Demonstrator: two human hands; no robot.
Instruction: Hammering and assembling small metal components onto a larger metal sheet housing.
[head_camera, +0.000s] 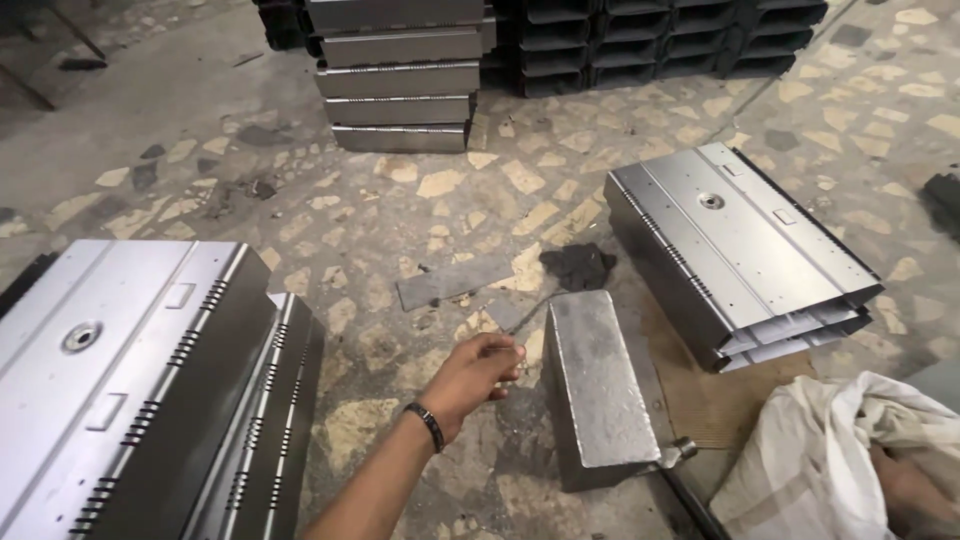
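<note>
My left hand (482, 368), with a dark band on the wrist, reaches forward over the stone floor with its fingers curled in. It hovers just left of a heavy grey metal block (600, 385) that lies on the floor with a dark handle (690, 490) sticking out of its near end. I see nothing clear inside the fingers. My right hand (905, 492) shows only partly at the bottom right corner, resting in a crumpled white cloth (830, 450). Its fingers are hidden by the folds.
Bent sheet-metal panels lie at the left (130, 390) and at the right (740, 250), with more stacked at the back (400, 80). A flat metal strip (450, 283) and a dark rag (578, 266) lie on the floor ahead. Brown cardboard (725, 395) lies beside the block.
</note>
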